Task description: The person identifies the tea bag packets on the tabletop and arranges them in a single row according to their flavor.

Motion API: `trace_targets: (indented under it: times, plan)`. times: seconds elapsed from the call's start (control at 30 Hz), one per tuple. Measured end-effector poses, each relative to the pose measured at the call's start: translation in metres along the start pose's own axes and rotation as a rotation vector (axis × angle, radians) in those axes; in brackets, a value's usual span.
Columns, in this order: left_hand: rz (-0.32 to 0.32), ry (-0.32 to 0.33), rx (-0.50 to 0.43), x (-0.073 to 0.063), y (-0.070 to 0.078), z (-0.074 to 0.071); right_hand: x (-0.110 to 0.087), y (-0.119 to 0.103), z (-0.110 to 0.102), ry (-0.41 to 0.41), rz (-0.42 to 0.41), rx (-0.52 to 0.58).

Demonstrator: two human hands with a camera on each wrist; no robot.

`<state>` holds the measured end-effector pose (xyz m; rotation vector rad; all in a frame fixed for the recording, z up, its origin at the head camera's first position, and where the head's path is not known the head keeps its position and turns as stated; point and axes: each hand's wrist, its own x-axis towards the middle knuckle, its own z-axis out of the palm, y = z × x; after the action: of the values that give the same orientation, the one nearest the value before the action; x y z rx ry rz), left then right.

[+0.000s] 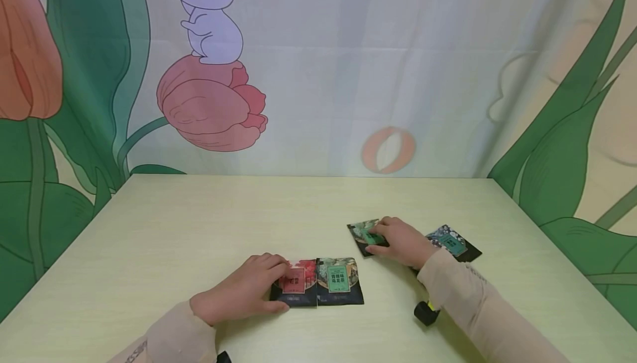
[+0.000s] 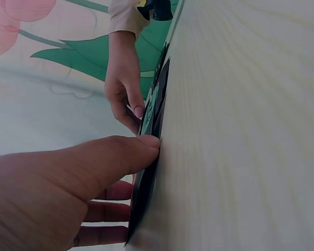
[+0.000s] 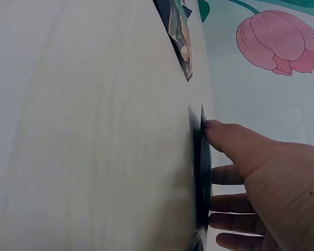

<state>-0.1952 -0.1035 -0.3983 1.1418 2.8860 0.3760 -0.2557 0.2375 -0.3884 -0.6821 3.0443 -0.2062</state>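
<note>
Aligning seems underway; right hand [image 1: 404, 240] pinches green-labelled tea sachet [image 1: 361, 236], right of centre; left hand [image 1: 249, 285] rests loosely on red-labelled one [image 1: 300, 291], lower centre; next likely needs squared edges.

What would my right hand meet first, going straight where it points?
Past the square green-and-black packet it holds, your right hand probably meets nothing across the pale table before the printed fabric backdrop; depth is unclear.

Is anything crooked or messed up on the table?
Yes. The blue-flowered packet by the right sleeve lies askew, and the green packet at the right hand is slanted too. They look odd because the red packet and teal-labelled packet sit straight, side by side. I see no spills.
</note>
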Motion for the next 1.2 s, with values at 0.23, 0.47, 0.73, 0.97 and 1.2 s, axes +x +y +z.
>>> trace_targets:
  times: [0.23, 0.47, 0.73, 0.97, 1.2]
  plan:
    - [0.006, 0.003, 0.007, 0.0, 0.001, -0.001, -0.006, -0.004, 0.002, 0.023, 0.002, -0.007]
    - [0.006, -0.001, 0.009, 0.001, 0.003, -0.002, -0.014, -0.009, 0.002, 0.026, 0.016, -0.022]
    - [0.0, -0.003, 0.006, 0.001, 0.003, -0.003, -0.022, -0.013, 0.002, 0.032, 0.029, -0.066]
    - [0.0, -0.001, 0.004, 0.001, 0.003, -0.003, -0.03, -0.019, 0.001, 0.031, 0.043, -0.085]
    - [-0.006, -0.004, 0.003, 0.001, 0.003, -0.004, -0.037, -0.023, 0.003, 0.035, 0.037, -0.135]
